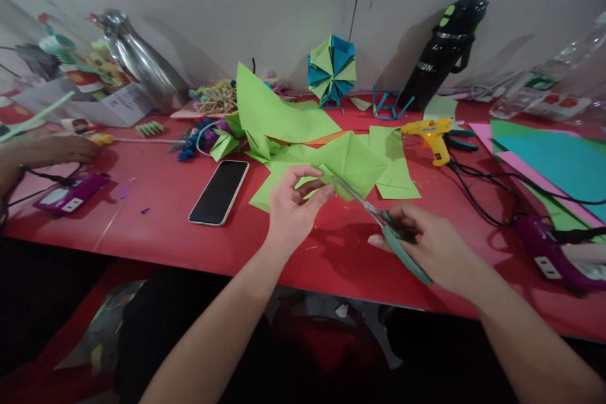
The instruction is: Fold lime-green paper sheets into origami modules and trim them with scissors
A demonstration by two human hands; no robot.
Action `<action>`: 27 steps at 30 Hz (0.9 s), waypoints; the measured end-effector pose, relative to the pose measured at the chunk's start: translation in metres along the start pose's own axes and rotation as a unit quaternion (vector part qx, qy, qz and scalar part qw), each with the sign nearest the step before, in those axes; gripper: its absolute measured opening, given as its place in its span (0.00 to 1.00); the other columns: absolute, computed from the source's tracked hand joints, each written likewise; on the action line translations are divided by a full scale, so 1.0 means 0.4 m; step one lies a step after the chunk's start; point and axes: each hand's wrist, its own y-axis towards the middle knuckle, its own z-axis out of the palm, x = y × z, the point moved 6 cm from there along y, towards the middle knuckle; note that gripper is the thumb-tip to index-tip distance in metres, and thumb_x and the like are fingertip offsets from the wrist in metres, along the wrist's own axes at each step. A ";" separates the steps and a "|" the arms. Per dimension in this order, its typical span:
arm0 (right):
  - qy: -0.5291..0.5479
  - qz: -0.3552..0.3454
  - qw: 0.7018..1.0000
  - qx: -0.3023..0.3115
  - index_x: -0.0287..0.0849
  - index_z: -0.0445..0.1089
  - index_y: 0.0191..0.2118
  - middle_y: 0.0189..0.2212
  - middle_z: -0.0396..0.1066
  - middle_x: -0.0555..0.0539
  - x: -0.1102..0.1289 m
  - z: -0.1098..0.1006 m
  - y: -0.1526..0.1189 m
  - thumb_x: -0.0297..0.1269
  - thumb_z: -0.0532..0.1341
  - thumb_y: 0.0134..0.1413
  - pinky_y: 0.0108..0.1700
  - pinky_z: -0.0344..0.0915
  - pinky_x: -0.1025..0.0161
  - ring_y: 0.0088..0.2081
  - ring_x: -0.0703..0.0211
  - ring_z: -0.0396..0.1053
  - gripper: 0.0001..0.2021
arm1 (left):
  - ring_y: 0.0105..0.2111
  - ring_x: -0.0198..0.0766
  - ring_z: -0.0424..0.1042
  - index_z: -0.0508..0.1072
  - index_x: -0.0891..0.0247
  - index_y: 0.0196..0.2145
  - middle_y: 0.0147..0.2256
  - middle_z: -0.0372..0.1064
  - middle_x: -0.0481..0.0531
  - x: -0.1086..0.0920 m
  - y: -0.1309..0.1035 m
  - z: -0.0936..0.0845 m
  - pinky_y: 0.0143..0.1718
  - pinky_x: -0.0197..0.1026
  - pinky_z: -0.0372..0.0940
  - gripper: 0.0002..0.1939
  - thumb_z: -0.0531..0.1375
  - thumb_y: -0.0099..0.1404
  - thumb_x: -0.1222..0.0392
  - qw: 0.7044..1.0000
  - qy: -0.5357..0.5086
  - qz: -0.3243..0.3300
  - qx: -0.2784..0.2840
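Green-handled scissors (396, 241) are gripped in my right hand (433, 243), their blades pointing up and left. My left hand (297, 205) pinches a piece of light green paper (353, 163) with folded creases, close to the blade tips. The blades lie over or along the paper's near edge; whether they are cutting I cannot tell. Behind it are a large curled green sheet (284, 113) and a flat green piece (395, 170). Left of my left hand lies a phone (219, 193), screen up and dark.
A yellow glue gun (432, 137) with a black cord stands at right, near coloured paper sheets (553, 161) and a purple power strip (549, 252). A blue-green paper ornament (332, 69) and a black bottle (440, 50) stand by the wall. Another person's hand (61, 150) rests at left.
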 end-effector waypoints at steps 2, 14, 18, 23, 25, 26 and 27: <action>0.006 0.002 1.000 0.004 0.47 0.63 0.32 0.28 0.67 0.54 -0.002 0.001 -0.001 0.55 0.73 0.49 0.33 0.62 0.63 0.30 0.60 0.62 0.22 | 0.41 0.40 0.79 0.73 0.59 0.40 0.41 0.74 0.50 0.001 0.000 0.000 0.45 0.44 0.77 0.15 0.73 0.58 0.62 1.000 -0.002 0.001 0.000; 0.038 -0.004 0.999 -0.005 0.46 0.64 0.32 0.27 0.67 0.54 -0.019 0.014 0.005 0.52 0.73 0.48 0.31 0.61 0.63 0.29 0.60 0.63 0.21 | 0.42 0.41 0.80 0.72 0.59 0.41 0.42 0.75 0.51 0.005 0.001 -0.004 0.46 0.45 0.76 0.16 0.73 0.59 0.61 1.000 0.008 0.000 -0.001; 0.043 -0.004 0.999 0.000 0.46 0.65 0.32 0.27 0.66 0.55 -0.013 0.017 0.005 0.50 0.74 0.48 0.31 0.61 0.63 0.29 0.61 0.63 0.20 | 0.41 0.41 0.80 0.72 0.59 0.41 0.41 0.75 0.51 0.006 0.002 -0.003 0.47 0.47 0.76 0.15 0.73 0.59 0.61 1.000 0.000 0.000 0.002; 0.043 0.001 0.999 -0.020 0.46 0.64 0.31 0.26 0.65 0.56 -0.017 0.013 0.007 0.49 0.75 0.47 0.29 0.60 0.64 0.28 0.62 0.61 0.20 | 0.41 0.41 0.80 0.72 0.59 0.41 0.41 0.75 0.50 0.005 0.001 -0.005 0.45 0.45 0.77 0.16 0.73 0.58 0.61 1.000 0.006 0.001 -0.001; 0.042 0.006 0.999 -0.033 0.46 0.64 0.30 0.26 0.66 0.55 -0.020 0.011 0.008 0.50 0.75 0.46 0.28 0.60 0.64 0.28 0.61 0.62 0.21 | 0.42 0.41 0.80 0.72 0.59 0.41 0.41 0.75 0.51 0.003 0.001 -0.005 0.44 0.45 0.77 0.16 0.73 0.59 0.61 1.000 0.011 0.001 0.000; 0.041 0.007 0.998 -0.036 0.46 0.64 0.30 0.26 0.67 0.55 -0.020 0.011 0.007 0.50 0.75 0.46 0.28 0.60 0.64 0.27 0.61 0.62 0.21 | 0.42 0.42 0.80 0.72 0.59 0.40 0.41 0.75 0.51 0.002 0.001 -0.004 0.44 0.44 0.77 0.16 0.73 0.59 0.61 1.000 0.012 0.001 0.000; 0.040 0.008 0.998 -0.040 0.46 0.64 0.30 0.25 0.67 0.54 -0.020 0.010 0.007 0.50 0.75 0.45 0.28 0.60 0.64 0.27 0.61 0.62 0.21 | 0.42 0.42 0.80 0.72 0.59 0.40 0.41 0.74 0.51 0.000 0.001 -0.004 0.44 0.44 0.77 0.16 0.73 0.58 0.61 1.000 0.013 0.001 0.000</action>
